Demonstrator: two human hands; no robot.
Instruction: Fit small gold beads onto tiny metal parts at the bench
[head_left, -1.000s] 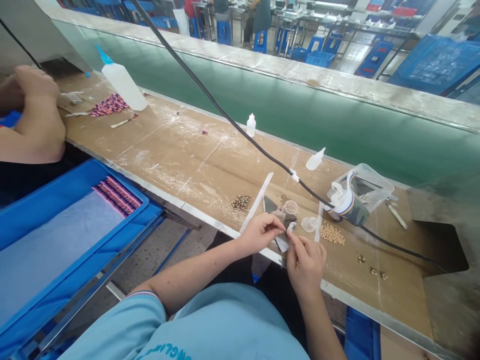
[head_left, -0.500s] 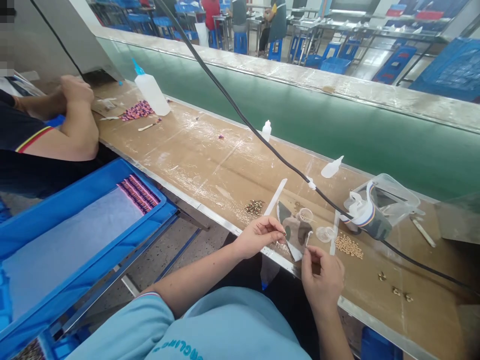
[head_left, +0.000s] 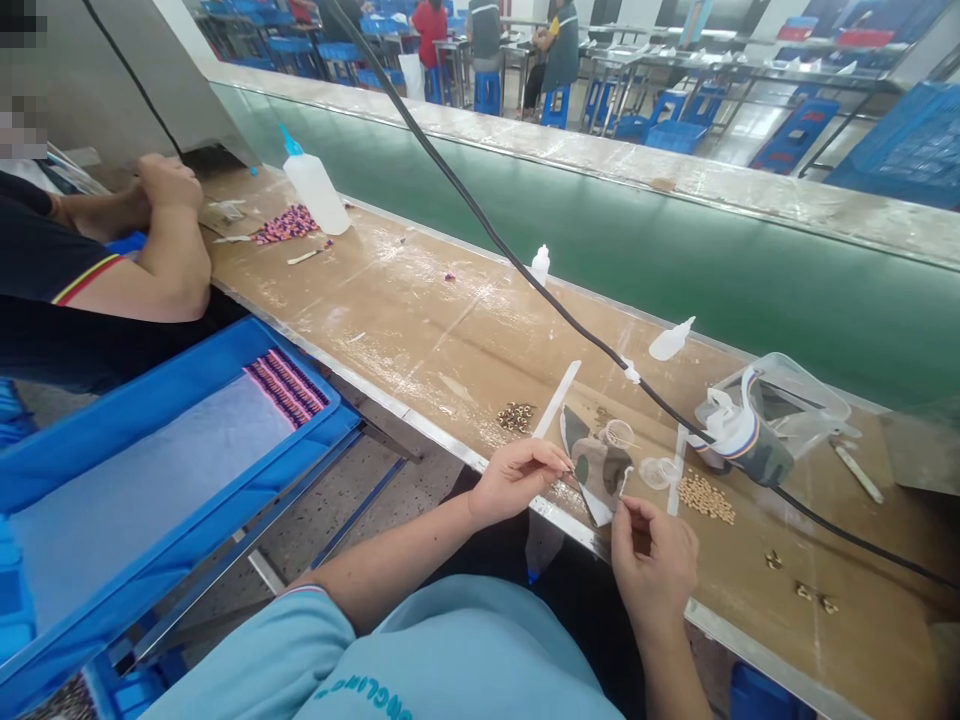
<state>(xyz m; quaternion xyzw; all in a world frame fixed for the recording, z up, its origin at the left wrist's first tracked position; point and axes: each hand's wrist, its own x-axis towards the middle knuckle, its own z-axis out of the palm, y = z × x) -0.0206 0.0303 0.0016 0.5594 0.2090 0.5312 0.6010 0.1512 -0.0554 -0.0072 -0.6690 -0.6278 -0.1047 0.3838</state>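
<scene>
Near the table's front edge, my left hand (head_left: pixel 521 478) is closed in a pinch on something small and dark that I cannot make out. My right hand (head_left: pixel 654 548) pinches a thin stick with a whitish tip (head_left: pixel 625 477), held upright a short way to the right. Behind and between the fingers lies a camouflage-patterned sheet (head_left: pixel 592 462) with a small clear round cup (head_left: pixel 619 433) on it. A second clear cup (head_left: pixel 658 472) stands to its right. Small dark and gold metal parts (head_left: pixel 516 416) are heaped left of the sheet, and tan beads (head_left: pixel 706 497) lie spread on the right.
A black cable (head_left: pixel 480 215) crosses above the table. A camouflage cloth piece (head_left: pixel 763 455) hangs over a clear plastic box (head_left: pixel 817 400). Small white bottles (head_left: pixel 540 264) and a large blue-tipped bottle (head_left: pixel 319 192) line the back. At left are a blue tray (head_left: pixel 150 400) and a co-worker's arm (head_left: pixel 169 240).
The whole view has shifted slightly, so things appear a little further right. Both hands keep nearly the same pinching pose over the sheet.
</scene>
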